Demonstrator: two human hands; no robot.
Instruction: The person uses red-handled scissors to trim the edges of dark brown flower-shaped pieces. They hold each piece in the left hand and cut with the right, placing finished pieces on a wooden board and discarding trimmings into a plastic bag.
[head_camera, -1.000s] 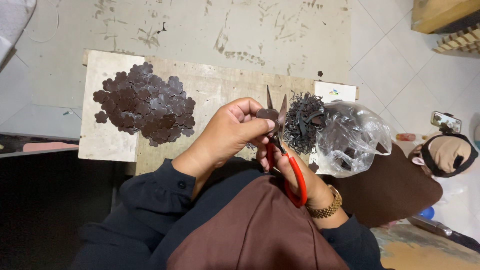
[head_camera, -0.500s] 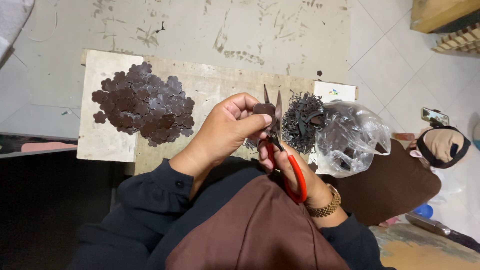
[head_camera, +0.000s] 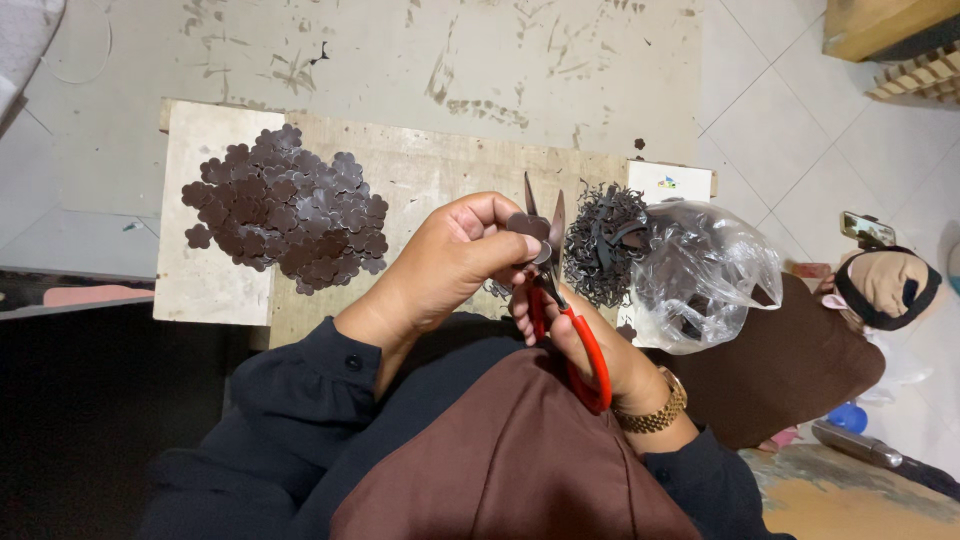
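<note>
My left hand (head_camera: 450, 260) pinches a small dark brown flower-shaped cutout (head_camera: 524, 226) between thumb and fingers. My right hand (head_camera: 590, 340), with a gold watch at the wrist, grips red-handled scissors (head_camera: 560, 300) whose blades point up and are slightly apart around the cutout. A pile of finished brown flower cutouts (head_camera: 285, 210) lies on the left part of the wooden board (head_camera: 420, 170). A heap of dark trimmings (head_camera: 605, 245) sits just right of the scissors.
A clear plastic bag (head_camera: 705, 275) lies beside the trimmings on the board's right end. A brown cloth (head_camera: 790, 360) and a tan and black cap (head_camera: 890, 285) rest on the tiled floor to the right. Wooden furniture (head_camera: 890, 25) stands at top right.
The scissors and both hands have shifted slightly left. The cutout has turned a little between the blades.
</note>
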